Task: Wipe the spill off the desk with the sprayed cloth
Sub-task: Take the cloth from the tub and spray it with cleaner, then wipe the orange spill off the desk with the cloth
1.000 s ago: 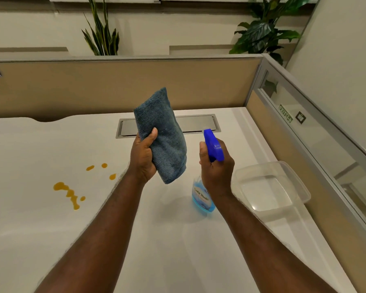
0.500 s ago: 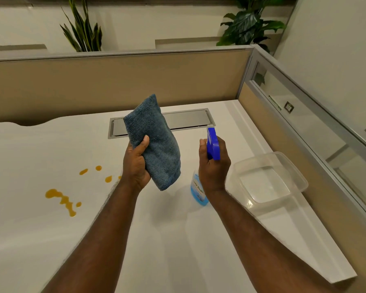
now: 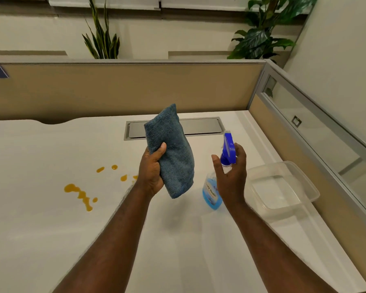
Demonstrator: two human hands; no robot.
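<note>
Head view, looking down over both forearms: the left hand (image 3: 151, 172) is closed around a folded blue cloth (image 3: 171, 151), thumb pressed across its front face, holding it upright in the air so that a broad flat side is turned toward the spray bottle (image 3: 220, 176), which suggests the cloth is being offered up as a target for the spray. The right hand (image 3: 230, 172) sits loosely at the neck of that bottle, thumb out to one side and fingers curled behind the blue trigger head; whether it is truly gripping or letting go I cannot tell, and the bottle's base appears low enough to be resting on the white counter (image 3: 51, 240), though that contact is not clear. Just beyond the bottle, away from the cloth, lies an empty clear plastic container (image 3: 283, 187), parked out of the wiping path. On the opposite side of the bottle, past the cloth and left hand, the orange spill (image 3: 80, 194) lies untouched on the counter as a trail of drops and a longer streak, so the wiping itself is judged not yet begun.
</note>
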